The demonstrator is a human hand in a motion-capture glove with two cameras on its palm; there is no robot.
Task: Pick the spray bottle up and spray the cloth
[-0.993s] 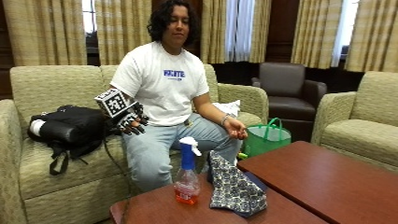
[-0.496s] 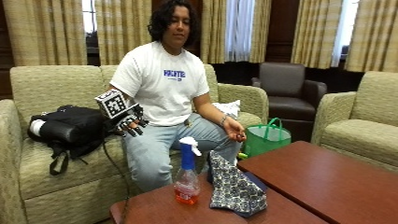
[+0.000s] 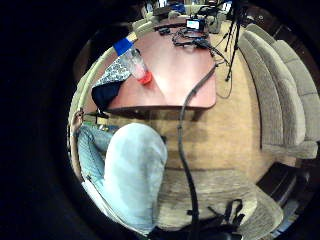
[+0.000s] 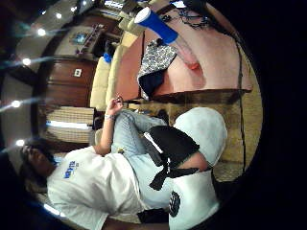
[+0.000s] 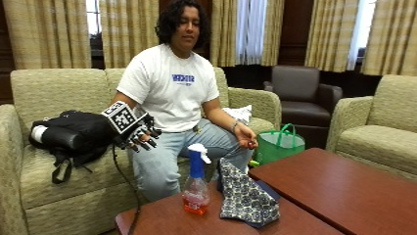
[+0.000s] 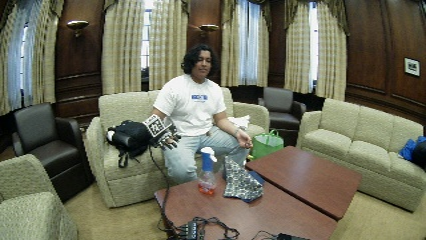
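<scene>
A clear spray bottle (image 5: 196,183) with a blue neck, a white trigger and orange liquid at its base stands upright on the near corner of a reddish wooden table (image 5: 169,223). A dark cloth (image 5: 246,198) with a white pattern lies bunched right beside it. My gloved right hand (image 5: 137,133) hangs in the air over the sofa seat beside the person's thigh, well back from the bottle, its fingers loosely curled around nothing. The wide outside view shows the bottle (image 6: 207,172), the cloth (image 6: 241,184) and the hand (image 6: 164,137). Both palm views show the bottle (image 3: 137,65) (image 4: 165,31) and the cloth (image 3: 111,80) (image 4: 156,62) from far off.
The bare left hand (image 5: 246,141) rests at the knee. A black bag (image 5: 65,137) sits on the sofa behind my hand. A green bag (image 5: 280,144) stands on the floor. A second table (image 5: 338,188) adjoins the first. Cables and devices (image 6: 200,231) lie on the table's near end.
The gloved hand has sunk a little toward the lap. The bottle and the cloth have not moved.
</scene>
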